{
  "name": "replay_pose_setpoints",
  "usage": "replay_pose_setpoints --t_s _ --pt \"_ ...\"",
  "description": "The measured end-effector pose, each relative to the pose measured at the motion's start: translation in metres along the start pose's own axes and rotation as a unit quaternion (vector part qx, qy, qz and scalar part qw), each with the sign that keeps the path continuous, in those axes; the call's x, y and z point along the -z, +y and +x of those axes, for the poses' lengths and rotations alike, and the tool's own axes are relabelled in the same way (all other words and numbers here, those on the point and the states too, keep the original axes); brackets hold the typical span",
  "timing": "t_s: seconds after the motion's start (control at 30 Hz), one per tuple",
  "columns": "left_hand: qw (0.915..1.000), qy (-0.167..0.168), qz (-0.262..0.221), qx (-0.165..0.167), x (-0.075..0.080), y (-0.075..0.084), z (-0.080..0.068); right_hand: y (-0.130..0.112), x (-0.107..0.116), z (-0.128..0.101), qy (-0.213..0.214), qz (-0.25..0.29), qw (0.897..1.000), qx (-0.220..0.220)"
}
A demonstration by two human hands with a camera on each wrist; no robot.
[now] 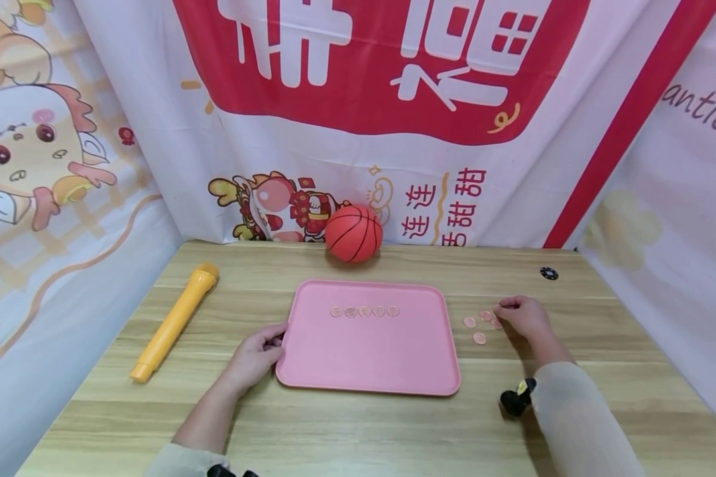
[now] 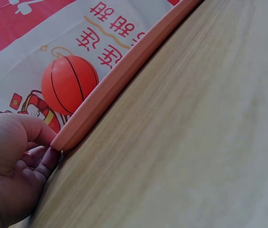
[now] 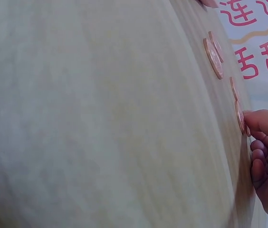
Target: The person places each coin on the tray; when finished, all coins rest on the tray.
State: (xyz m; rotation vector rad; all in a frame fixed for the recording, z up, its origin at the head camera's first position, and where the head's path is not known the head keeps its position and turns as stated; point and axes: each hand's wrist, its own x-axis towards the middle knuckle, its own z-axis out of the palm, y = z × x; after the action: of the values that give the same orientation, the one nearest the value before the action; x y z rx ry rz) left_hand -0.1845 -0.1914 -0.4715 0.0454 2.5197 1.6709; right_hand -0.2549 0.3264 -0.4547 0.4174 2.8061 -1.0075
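A pink tray [image 1: 366, 358] lies on the table with several copper-coloured coins [image 1: 365, 311] in a straight row in its upper part. My left hand [image 1: 254, 358] pinches the tray's left edge; in the left wrist view the thumb and fingers meet at the tray rim [image 2: 105, 92]. To the right of the tray, my right hand [image 1: 525, 318] reaches down among several loose coins [image 1: 480, 338]. In the right wrist view its thumb and fingertips pinch the edge of a coin [image 3: 247, 130], right beside another flat coin [image 3: 239, 116]. The curled fingers partly hide the pinched coin.
A red toy basketball [image 1: 354, 233] sits behind the tray against the printed cloth [image 1: 501, 199]. On the left lies a yellow microphone-shaped toy [image 1: 176, 321]. A black-and-white round chip [image 1: 549, 273] lies at the back right. Cloth walls border the table [image 1: 358, 430] on both sides.
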Motion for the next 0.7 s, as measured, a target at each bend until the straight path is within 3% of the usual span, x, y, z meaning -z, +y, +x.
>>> replay_pose_setpoints --t_s 0.47,0.7 --pt "1.0 -0.005 0.003 0.003 0.0 0.0 -0.001 0.0 -0.008 0.0 0.038 0.031 0.998 0.028" --pt "1.0 0.001 0.0 0.004 0.0 -0.001 -0.001 -0.013 -0.008 -0.004 0.048 0.115 0.992 0.036"
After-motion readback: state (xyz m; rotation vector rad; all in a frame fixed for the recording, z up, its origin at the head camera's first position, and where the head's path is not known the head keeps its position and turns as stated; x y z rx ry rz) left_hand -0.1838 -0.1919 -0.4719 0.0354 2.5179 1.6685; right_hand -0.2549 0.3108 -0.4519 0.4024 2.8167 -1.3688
